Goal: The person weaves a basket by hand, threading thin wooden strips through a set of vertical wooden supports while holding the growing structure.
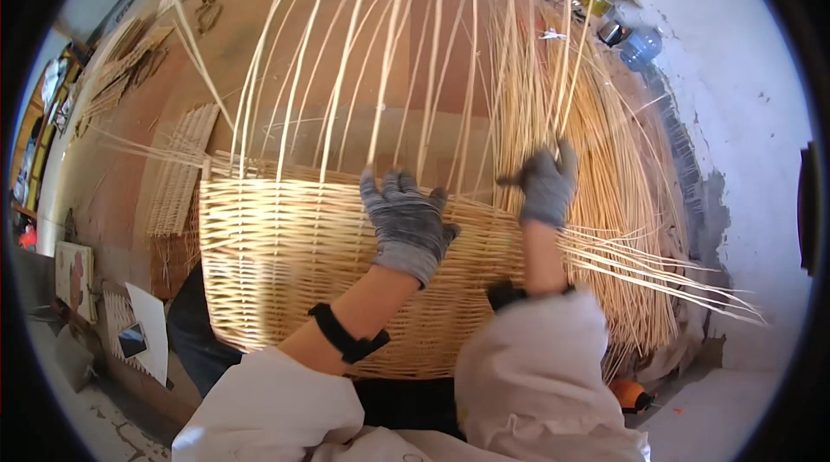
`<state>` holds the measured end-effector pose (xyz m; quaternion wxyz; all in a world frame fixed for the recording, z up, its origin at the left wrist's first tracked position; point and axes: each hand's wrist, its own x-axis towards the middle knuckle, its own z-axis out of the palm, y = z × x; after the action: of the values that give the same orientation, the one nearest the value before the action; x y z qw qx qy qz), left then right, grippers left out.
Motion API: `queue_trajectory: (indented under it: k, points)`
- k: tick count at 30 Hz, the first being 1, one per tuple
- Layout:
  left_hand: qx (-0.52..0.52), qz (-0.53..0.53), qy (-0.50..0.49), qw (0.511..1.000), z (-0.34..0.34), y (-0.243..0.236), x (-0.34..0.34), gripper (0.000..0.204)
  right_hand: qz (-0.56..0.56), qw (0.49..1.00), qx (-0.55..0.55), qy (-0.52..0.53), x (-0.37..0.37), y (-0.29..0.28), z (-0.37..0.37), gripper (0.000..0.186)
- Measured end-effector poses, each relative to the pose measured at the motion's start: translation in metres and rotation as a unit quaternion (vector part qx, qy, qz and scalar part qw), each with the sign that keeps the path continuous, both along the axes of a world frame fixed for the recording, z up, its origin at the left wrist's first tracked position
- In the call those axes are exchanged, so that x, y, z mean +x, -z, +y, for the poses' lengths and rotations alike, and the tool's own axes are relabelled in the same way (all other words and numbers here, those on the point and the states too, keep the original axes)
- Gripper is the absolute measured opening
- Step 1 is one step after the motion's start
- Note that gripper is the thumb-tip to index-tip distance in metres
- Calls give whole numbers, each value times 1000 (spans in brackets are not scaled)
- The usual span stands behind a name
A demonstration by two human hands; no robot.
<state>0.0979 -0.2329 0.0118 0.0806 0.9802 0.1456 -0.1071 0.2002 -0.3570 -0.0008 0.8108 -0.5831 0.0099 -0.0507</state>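
Observation:
A partly woven wicker basket panel (251, 254) spans my lap, with long pale upright stakes (303, 56) rising from its upper edge and loose weaver ends (657, 272) sticking out at the right. My left hand (402, 220), in a grey knit glove, lies on the top rows of weave with its fingers spread, fingertips at the stakes. My right hand (545, 185), gloved the same way, is raised at the right end of the upper edge among the stakes, thumb out to the left and fingers apart. Whether its fingertips touch a stake is hard to tell.
A big pile of wicker rods (622, 185) lies to the right along a white wall (735, 116). A slatted woven panel (177, 177), a white sheet with a phone (132, 340), and bundled strips (117, 64) lie left. A blue water jug (640, 47) stands at the back right.

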Motion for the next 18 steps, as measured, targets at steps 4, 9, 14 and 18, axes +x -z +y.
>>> queue_trajectory:
  k: [4, 9, 14, 18]
  points:
    - [-168, -226, -41, 959, -2, -8, 22, 29, 192, 975, 108, -17, -25, 32, -78, 16]
    - [-592, -101, -58, 797, 10, 43, 35, 38, 190, 974, 85, -86, -31, 28, -95, 17]
    - [-28, -396, 144, 906, -31, 4, 14, 58, 68, 943, -224, -238, 5, 10, -91, 23]
    - [-59, -49, 121, 990, -90, 3, 29, 78, -372, 698, -612, 6, 87, 36, -47, 53]
